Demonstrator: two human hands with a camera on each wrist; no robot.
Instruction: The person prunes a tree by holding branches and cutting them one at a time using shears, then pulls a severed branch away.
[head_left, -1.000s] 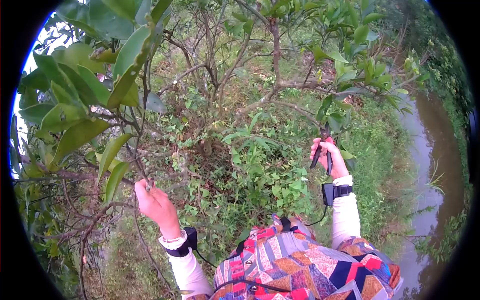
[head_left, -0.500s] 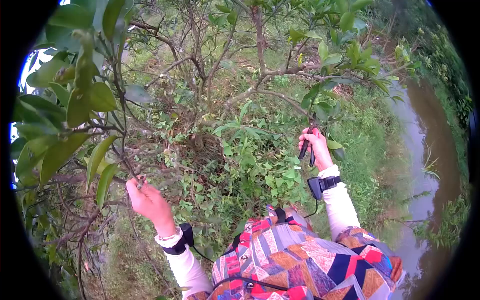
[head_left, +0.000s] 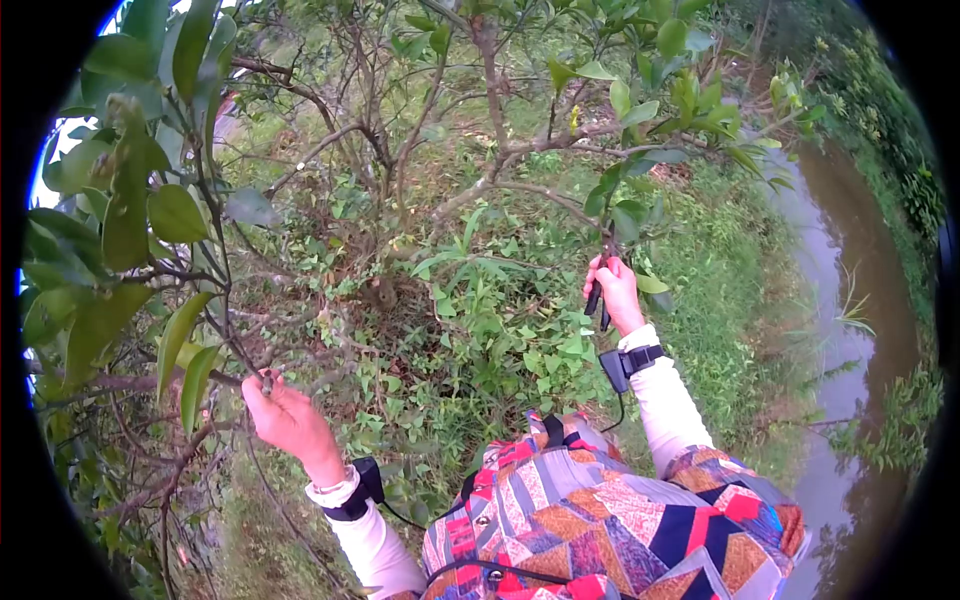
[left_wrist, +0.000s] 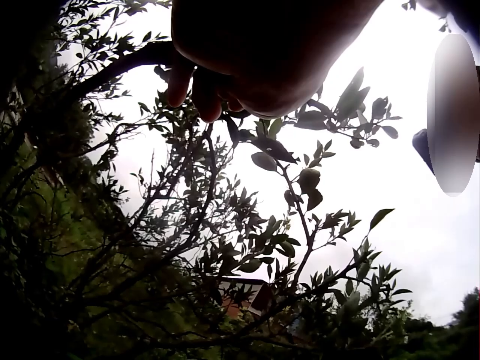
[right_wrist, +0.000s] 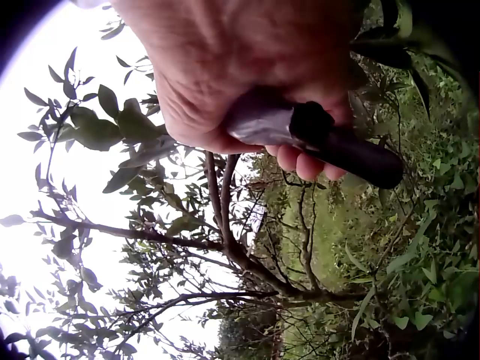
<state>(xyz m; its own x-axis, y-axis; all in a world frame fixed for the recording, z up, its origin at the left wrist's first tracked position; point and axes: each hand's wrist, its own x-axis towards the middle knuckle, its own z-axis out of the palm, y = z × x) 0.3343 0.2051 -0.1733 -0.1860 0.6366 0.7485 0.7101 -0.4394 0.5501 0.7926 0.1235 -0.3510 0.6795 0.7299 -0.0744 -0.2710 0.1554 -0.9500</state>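
My left hand point(head_left: 293, 425) grips a thin leafy branch point(head_left: 234, 342) at the left of the head view, thumb and fingers curled round its lower end. In the left wrist view, the hand shows dark against the sky, with a branch point(left_wrist: 124, 64) running up to it. My right hand point(head_left: 622, 294) holds pruning shears point(head_left: 594, 298) by their dark handles, head pointing up. The shears' tip is right at a leafy twig point(head_left: 628, 215), whose leaves partly hide the blades. From the right wrist view, a handle point(right_wrist: 360, 159) sticks out below the palm.
A forked tree limb point(head_left: 540, 190) spreads ahead between the hands. Low weeds point(head_left: 480, 330) cover the ground. A muddy water channel point(head_left: 835, 250) runs along the right. Dense leaves point(head_left: 125, 220) crowd the far left.
The scene shifts left in the head view as the camera turns. The right hand and shears stay by the leafy twig; the left hand keeps its grip on the branch.
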